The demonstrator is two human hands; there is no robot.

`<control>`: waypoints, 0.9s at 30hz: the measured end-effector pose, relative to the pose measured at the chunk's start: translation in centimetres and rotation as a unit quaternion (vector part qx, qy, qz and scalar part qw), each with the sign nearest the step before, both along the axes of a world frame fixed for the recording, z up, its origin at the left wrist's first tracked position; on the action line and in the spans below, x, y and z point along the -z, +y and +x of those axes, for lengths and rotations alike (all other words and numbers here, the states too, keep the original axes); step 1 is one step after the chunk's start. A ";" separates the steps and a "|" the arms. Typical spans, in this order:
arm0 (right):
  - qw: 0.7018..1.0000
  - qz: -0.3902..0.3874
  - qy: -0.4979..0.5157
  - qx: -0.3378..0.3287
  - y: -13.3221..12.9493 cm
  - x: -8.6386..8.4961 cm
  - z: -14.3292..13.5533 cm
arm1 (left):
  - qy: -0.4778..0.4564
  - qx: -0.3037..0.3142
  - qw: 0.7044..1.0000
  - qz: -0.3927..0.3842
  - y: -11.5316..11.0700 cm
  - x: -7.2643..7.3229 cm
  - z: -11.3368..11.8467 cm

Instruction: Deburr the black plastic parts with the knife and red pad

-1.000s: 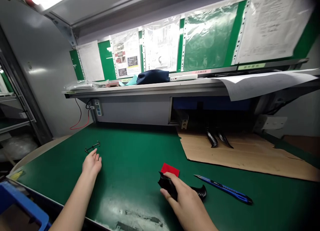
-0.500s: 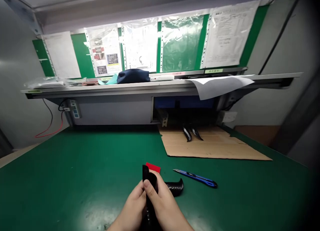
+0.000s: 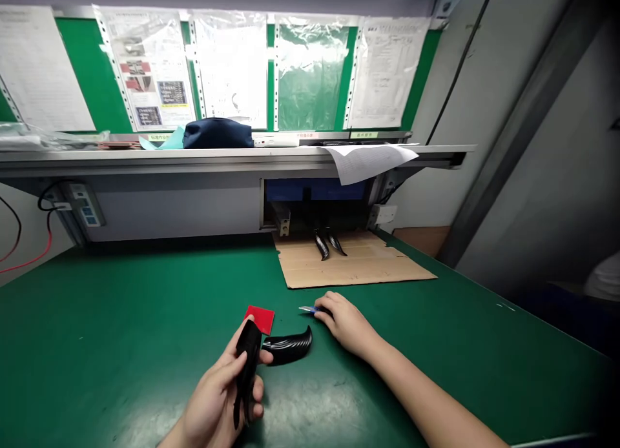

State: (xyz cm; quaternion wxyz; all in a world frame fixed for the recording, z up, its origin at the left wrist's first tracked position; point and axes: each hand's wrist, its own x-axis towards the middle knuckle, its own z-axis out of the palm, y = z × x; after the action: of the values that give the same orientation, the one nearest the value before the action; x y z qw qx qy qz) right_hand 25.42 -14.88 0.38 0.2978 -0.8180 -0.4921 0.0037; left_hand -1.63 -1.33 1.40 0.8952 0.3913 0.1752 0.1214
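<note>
Since the earlier frame the two hands have parted: the black curved part (image 3: 247,364) now sits in the left hand (image 3: 220,396) alone, low centre of the frame, while the right hand (image 3: 346,322) has gone out to the blue utility knife (image 3: 307,310). Left grip is closed around the part's lower length, thumb across its face, the piece upright. Right grip lies over the knife's handle with only the blade tip showing — whether the fingers have closed on it cannot be told.

Judgement: the part looks a glossy moulded shell, light and stiff, likely slippery; best held along its long edges, clear of the tapered tip.

A second black curved part (image 3: 288,346) lies on the table (image 3: 121,319) just right of the held one, touching a red square pad (image 3: 260,319). Two more curved pieces (image 3: 328,244) rest on a cardboard sheet (image 3: 358,267) further up — well apart. Nothing stands between the hands; the exposed blade is the hazard.
</note>
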 end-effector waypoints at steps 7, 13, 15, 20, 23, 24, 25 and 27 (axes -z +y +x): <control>0.993 0.069 0.067 -0.063 -1.0 -2.3 -6.2 | -0.030 0.023 0.989 0.141 0.6 1.1 -0.2; 0.980 0.038 -0.002 -0.194 -1.9 -3.8 -11.5 | 0.041 0.046 0.950 0.307 -0.5 0.6 -1.1; 0.979 0.043 -0.052 -0.191 -2.0 -3.8 -12.2 | 0.074 0.058 0.939 0.331 -1.2 -0.1 -1.7; 0.957 0.048 -0.229 -0.170 -2.1 -3.2 -12.8 | 0.130 0.129 0.921 0.344 -2.1 -1.5 -2.9; 0.943 0.051 -0.288 -0.160 -2.2 -2.7 -12.9 | 0.146 0.151 0.915 0.346 -2.3 -2.0 -3.2; 0.941 0.052 -0.297 -0.156 -2.2 -2.5 -13.0 | 0.150 0.155 0.912 0.349 -2.4 -2.2 -3.3; 0.939 0.051 -0.305 -0.151 -2.3 -2.4 -13.1 | 0.156 0.162 0.910 0.349 -2.5 -2.4 -3.3; 0.937 0.044 -0.314 -0.145 -2.5 -2.2 -13.2 | 0.159 0.182 0.908 0.341 -2.6 -2.8 -3.4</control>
State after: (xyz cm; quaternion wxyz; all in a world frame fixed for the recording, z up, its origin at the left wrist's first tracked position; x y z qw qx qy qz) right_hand 12.20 -17.37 2.60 0.1600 -0.6832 -0.6737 -0.2316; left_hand -5.08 -3.89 4.22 0.6740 0.7121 0.1884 -0.0554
